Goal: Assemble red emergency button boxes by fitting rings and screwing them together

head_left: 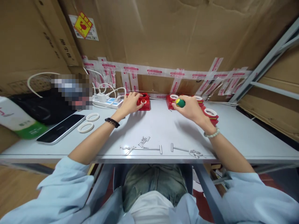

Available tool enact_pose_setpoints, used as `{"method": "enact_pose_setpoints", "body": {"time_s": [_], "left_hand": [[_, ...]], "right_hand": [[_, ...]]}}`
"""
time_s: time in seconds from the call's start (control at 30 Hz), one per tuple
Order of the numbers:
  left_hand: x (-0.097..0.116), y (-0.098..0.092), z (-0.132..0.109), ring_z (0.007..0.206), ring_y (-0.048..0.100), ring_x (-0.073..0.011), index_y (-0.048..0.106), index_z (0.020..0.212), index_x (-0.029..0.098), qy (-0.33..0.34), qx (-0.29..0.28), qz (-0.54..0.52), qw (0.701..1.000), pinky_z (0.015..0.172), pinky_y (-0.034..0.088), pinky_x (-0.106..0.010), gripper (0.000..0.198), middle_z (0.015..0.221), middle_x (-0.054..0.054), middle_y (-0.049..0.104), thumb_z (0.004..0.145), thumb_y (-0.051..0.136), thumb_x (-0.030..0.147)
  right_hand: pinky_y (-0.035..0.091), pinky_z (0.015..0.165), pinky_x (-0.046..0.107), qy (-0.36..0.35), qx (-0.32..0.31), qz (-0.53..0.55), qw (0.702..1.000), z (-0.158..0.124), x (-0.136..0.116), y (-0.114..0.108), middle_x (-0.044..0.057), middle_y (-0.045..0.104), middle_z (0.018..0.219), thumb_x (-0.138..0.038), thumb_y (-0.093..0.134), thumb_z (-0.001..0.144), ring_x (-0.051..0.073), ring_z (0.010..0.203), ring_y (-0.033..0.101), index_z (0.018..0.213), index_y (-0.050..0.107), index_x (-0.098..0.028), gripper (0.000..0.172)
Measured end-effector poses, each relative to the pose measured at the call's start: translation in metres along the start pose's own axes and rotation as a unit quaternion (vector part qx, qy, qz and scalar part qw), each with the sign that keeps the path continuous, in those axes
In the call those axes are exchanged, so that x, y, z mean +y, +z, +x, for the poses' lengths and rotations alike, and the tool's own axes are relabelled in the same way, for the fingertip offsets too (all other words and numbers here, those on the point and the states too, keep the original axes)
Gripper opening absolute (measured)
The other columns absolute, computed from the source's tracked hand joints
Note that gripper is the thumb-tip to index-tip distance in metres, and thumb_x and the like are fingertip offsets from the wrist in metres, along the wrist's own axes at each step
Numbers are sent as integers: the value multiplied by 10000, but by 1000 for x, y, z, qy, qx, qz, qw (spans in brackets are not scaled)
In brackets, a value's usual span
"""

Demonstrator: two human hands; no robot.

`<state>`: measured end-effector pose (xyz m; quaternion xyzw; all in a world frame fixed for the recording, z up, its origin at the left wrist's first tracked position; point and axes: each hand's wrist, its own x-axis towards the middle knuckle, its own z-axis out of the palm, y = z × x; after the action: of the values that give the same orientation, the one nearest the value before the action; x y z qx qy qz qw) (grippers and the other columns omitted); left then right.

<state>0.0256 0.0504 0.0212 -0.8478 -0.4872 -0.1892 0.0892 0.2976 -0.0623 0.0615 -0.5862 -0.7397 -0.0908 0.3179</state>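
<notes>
My left hand (131, 103) reaches to the back of the table, its fingers on a red part (146, 105) with a round opening; whether it grips the part is unclear. My right hand (190, 108) is closed around a green and yellow handle (180, 103), held just in front of other red parts (170, 101) topped with white rings (210, 112). The handle's far end is not visible. Near the front edge lie several screws (143, 142), a T-shaped metal tool (149, 149) and a second T-shaped tool (179, 148) beside more small metal pieces (195, 153).
On the left are a phone (61, 129), two loose white rings (85, 127), a green and white packet (21, 119) and a power strip (109, 101) with white cables. Cardboard (163, 37) stands behind the table (161, 124), and a metal frame (273, 54) rises at the right.
</notes>
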Motion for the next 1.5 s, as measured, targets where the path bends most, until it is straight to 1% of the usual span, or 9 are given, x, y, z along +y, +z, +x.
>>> {"method": "enact_pose_setpoints", "body": {"time_s": [0.17,0.43,0.57,0.8,0.97,1.1,1.27,1.4,1.5], "left_hand": [[0,9,4,1310,415,-350,458,1362,185,8,-10,-22,1000,1013,356,-530,486,1429,-176,486,906,519,343],[8,22,8,1267,461,-342,501,1299,186,25,-15,11,1000,1015,332,-542,417,1378,-171,534,896,521,292],[7,24,6,1205,494,-357,525,1231,179,32,-15,13,999,971,365,-527,393,1312,-177,560,878,560,350],[10,20,4,1151,508,-330,536,1121,166,54,-18,-21,998,939,415,-450,382,1252,-155,572,841,639,404],[17,1,-5,1044,543,-290,557,963,178,98,-29,-51,994,860,445,-386,304,1147,-120,603,811,681,410],[25,-16,-16,889,562,-226,535,812,193,145,-57,-144,977,777,435,-333,312,953,-62,622,811,679,470],[45,-22,-28,632,483,-142,419,680,210,169,-143,-269,937,598,359,-275,405,696,21,552,744,730,462],[57,-24,-34,665,470,-143,376,638,209,230,-161,-307,909,631,366,-284,382,690,26,518,718,727,340],[58,-25,-36,804,523,-177,415,699,207,262,-142,-314,901,736,426,-313,280,845,-7,546,693,691,252]], "right_hand": [[348,612,278,3,-61,-12,998,-5,11,23,47,650,693,-290,607,819,151,604,509,722,582,-186,144],[373,631,283,2,-56,-4,998,-9,18,24,70,685,722,-286,614,810,162,617,537,721,594,-182,138],[364,622,285,-4,-60,1,998,-10,17,25,66,679,709,-296,611,815,160,607,526,715,589,-183,153],[383,642,282,-3,-54,27,998,-10,16,22,55,650,699,-288,611,809,156,624,524,706,568,-183,153],[390,641,278,-3,-54,38,998,-11,15,18,48,649,704,-280,601,811,152,622,512,712,576,-184,141],[402,655,278,-7,-45,44,998,-11,15,16,52,664,716,-288,608,815,157,637,527,716,588,-183,146],[421,679,292,-8,-46,55,997,-10,18,19,73,692,752,-346,619,835,178,668,582,743,621,-167,201],[422,689,300,-20,-53,73,996,-11,19,22,81,699,768,-369,626,838,184,682,594,752,637,-157,229],[389,641,293,-24,-61,75,995,-12,18,22,63,672,720,-399,620,843,165,633,546,719,613,-165,265]]}}
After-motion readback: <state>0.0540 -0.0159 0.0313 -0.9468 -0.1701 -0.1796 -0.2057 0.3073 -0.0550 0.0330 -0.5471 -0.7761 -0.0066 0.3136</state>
